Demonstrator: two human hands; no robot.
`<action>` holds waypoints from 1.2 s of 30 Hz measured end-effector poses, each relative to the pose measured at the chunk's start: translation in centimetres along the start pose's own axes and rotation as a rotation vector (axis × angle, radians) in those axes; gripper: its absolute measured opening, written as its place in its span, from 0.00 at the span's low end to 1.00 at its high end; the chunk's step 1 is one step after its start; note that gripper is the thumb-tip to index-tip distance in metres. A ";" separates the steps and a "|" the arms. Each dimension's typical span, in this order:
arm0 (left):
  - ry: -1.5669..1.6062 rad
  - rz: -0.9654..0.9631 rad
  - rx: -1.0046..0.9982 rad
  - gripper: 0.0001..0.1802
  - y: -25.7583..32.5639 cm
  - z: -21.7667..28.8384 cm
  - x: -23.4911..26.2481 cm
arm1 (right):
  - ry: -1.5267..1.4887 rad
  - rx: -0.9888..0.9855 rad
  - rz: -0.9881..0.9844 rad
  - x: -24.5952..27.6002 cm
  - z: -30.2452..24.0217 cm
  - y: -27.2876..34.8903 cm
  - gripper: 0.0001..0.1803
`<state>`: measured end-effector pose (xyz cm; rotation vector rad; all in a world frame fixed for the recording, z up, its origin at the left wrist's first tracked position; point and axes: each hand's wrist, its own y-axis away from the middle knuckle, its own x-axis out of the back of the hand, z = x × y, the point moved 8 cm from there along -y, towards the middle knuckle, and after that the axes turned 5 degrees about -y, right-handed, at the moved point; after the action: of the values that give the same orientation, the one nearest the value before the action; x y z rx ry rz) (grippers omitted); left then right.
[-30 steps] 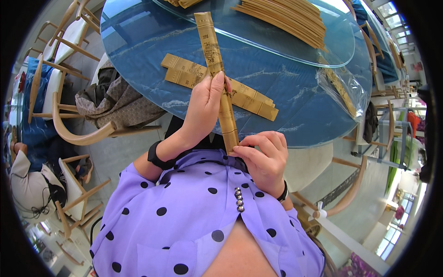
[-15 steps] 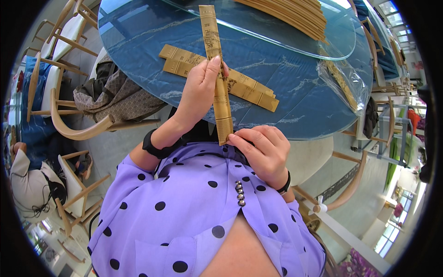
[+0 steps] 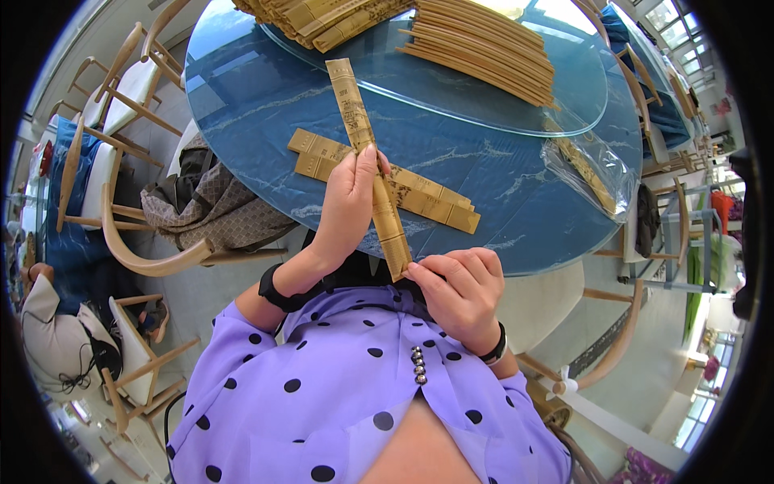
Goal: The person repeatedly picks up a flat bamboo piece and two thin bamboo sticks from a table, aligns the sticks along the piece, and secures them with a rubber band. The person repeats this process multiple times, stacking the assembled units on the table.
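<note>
A long, narrow gold paper sleeve point(image 3: 347, 101) with dark print is held at a slant in front of me, over the table's near edge. My left hand point(image 3: 351, 202) is closed round its middle, thumb on top. At its lower end my right hand point(image 3: 459, 290) pinches the corner between thumb and fingertips, the other fingers curled. Behind it two or more similar gold sleeves point(image 3: 439, 206) lie overlapping on the blue marbled tabletop point(image 3: 266, 89), partly covered by the held sleeve and my left hand.
On the glass turntable point(image 3: 451, 117) are a bundle of light-brown sticks point(image 3: 484, 52) and a pile of gold sleeves point(image 3: 322, 20). A clear plastic bag point(image 3: 592, 173) with a gold strip lies right. A patterned brown cloth item point(image 3: 218, 202) rests by a wooden chair point(image 3: 117, 242). Another person point(image 3: 60, 331) is far left.
My view has tilted up, so the table sits lower and the sleeve pile shows at the top. The held sleeve leans slightly more to the left at its far end; both grips are unchanged.
</note>
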<state>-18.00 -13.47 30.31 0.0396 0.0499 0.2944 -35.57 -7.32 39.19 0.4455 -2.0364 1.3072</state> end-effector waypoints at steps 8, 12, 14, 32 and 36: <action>-0.087 -0.259 -0.009 0.16 -3.6 7.2 0.1 | -0.100 0.009 -0.063 2.1 1.7 -2.9 0.13; -0.919 0.036 -0.380 0.20 -11.2 14.1 6.2 | -0.050 -0.053 -0.180 2.8 3.9 -1.9 0.10; -1.303 0.329 -0.678 0.21 -14.8 17.4 8.7 | -0.011 -0.081 -0.236 2.9 5.1 -1.5 0.09; -1.940 0.319 -0.376 0.34 -36.9 15.0 16.0 | 0.259 -0.209 -0.296 3.5 20.2 -7.9 0.11; -1.890 0.366 -0.414 0.40 -35.3 15.7 16.1 | 0.220 -0.214 -0.320 1.3 23.0 -9.4 0.15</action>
<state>8.49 -43.03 43.59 -0.0978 -1.9088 0.5277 -38.95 -31.95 40.06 0.4819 -1.8091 0.8945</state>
